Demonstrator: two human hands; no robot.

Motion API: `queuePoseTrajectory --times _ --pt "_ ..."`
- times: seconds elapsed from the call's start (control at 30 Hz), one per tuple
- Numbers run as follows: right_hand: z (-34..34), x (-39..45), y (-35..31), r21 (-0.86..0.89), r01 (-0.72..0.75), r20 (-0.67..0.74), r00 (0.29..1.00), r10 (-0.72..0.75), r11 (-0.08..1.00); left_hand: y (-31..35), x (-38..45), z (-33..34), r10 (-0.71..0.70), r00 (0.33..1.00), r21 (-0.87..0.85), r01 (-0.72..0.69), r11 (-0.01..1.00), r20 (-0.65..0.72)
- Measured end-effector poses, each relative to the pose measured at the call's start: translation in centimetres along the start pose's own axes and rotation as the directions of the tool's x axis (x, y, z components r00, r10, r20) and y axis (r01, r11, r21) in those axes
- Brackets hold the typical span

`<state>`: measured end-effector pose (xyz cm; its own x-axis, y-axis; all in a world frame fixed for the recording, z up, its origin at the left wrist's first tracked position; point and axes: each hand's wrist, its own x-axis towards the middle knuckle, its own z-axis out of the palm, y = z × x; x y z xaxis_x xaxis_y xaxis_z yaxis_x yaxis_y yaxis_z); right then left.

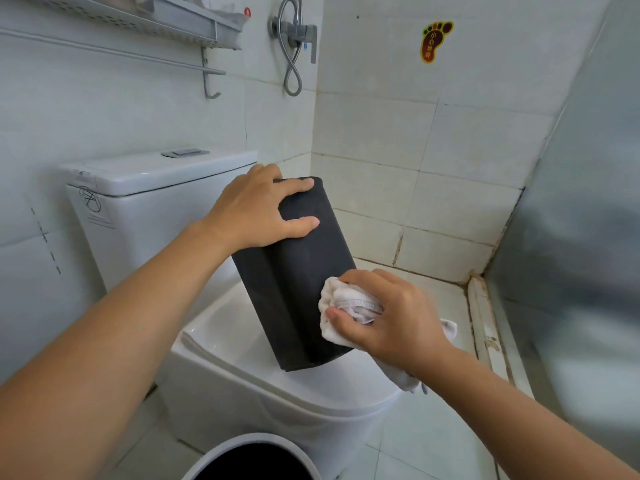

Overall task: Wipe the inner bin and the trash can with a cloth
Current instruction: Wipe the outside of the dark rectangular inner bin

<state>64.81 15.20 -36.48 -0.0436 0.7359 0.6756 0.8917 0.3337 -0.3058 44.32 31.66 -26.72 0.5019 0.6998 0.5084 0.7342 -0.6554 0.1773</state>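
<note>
Tiled bathroom, left hand (252, 211) gripping black inner bin (298, 271), right hand (388, 313) clutching white cloth (343, 306) against it

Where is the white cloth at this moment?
In the head view, right of centre: the right hand grips the white cloth against the black inner bin, above the toilet lid.

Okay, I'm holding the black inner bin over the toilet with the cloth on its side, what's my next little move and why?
Probably drag the cloth up the inner bin toward your left hand. Your right hand presses it near the lower edge, and the dark side above looks unwiped.
</note>
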Motion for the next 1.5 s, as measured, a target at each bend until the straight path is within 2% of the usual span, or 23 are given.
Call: queuePoseTrajectory --times 0.1,0.23,0.3,0.37,0.47,0.53,0.63,0.73,0.83,1.0,1.13,1.2,1.27,1.4,1.5 --pt "-0.2 0.9 0.7 -0.015 0.0 -0.026 1.0 0.0 1.0 -0.1 -0.1 0.0 -0.024 1.0 0.006 0.024 1.0 0.009" --pt "-0.1 3.4 2.0 0.005 -0.22 -0.094 0.971 0.219 0.976 -0.6 -0.2 -0.1 -0.052 0.999 -0.009 0.052 0.999 0.004" --pt "0.3 3.6 1.8 0.026 -0.265 -0.092 0.959 0.266 0.964 -1.0 -0.2 -0.1 -0.064 0.998 -0.027 0.065 0.998 0.006" --pt "0.2 2.7 1.0 -0.004 -0.189 -0.07 0.98 0.189 0.982 -1.1 -0.2 0.0 -0.064 0.998 -0.06 0.065 0.996 0.006" --pt "-0.1 0.4 -0.2 -0.055 0.025 0.038 0.999 -0.023 0.998 -1.1 0.0 0.1 -0.056 0.998 -0.081 0.055 0.995 -0.001" --pt "-0.3 0.0 -0.2 -0.034 0.044 0.07 0.997 -0.042 0.998 -1.2 0.1 0.1 -0.05 0.999 -0.093 0.049 0.994 -0.006" --pt "-0.5 1.4 1.1 -0.034 -0.114 0.005 0.993 0.114 0.993 -1.4 0.1 -0.1 -0.067 0.998 -0.09 0.066 0.994 -0.014" --pt "-0.7 2.8 3.3 0.028 -0.309 -0.022 0.951 0.309 0.951 -1.8 -0.1 -0.2 -0.068 0.998 -0.114 0.066 0.991 -0.016" --pt "-0.7 2.8 4.1 0.083 -0.349 0.016 0.937 0.349 0.933 -2.0 -0.2 -0.2 -0.043 0.999 -0.142 0.04 0.989 -0.018" --pt "-0.8 2.9 3.5 0.097 -0.25 -0.026 0.967 0.254 0.963 -1.9 -0.4 0.0 -0.021 0.999 -0.193 0.015 0.981 -0.03" --pt "0.3 3.3 2.6 -0.07 -0.032 -0.216 0.976 0.016 0.997 -0.9 -0.2 0.0 0.001 0.999 -0.187 -0.009 0.982 -0.041" --pt "0.7 3.6 1.8 -0.155 0.041 -0.257 0.963 -0.081 0.987 -0.4 0.0 -0.1 0.019 0.999 -0.195 -0.024 0.981 -0.031" --pt "0.4 3.5 1.8 -0.158 0.062 -0.217 0.971 -0.096 0.985 -0.2 0.0 -0.1 0.032 0.999 -0.205 -0.037 0.978 -0.023" --pt "-0.8 1.3 4.0 -0.049 0.087 -0.081 0.993 -0.091 0.995 -0.6 0.1 -0.1 0.023 1.0 -0.217 -0.025 0.976 -0.013" --pt "-1.2 -0.1 4.9 -0.011 0.096 -0.082 0.992 -0.096 0.995 -0.4 0.2 0.0 0.024 1.0 -0.209 -0.028 0.978 -0.018"
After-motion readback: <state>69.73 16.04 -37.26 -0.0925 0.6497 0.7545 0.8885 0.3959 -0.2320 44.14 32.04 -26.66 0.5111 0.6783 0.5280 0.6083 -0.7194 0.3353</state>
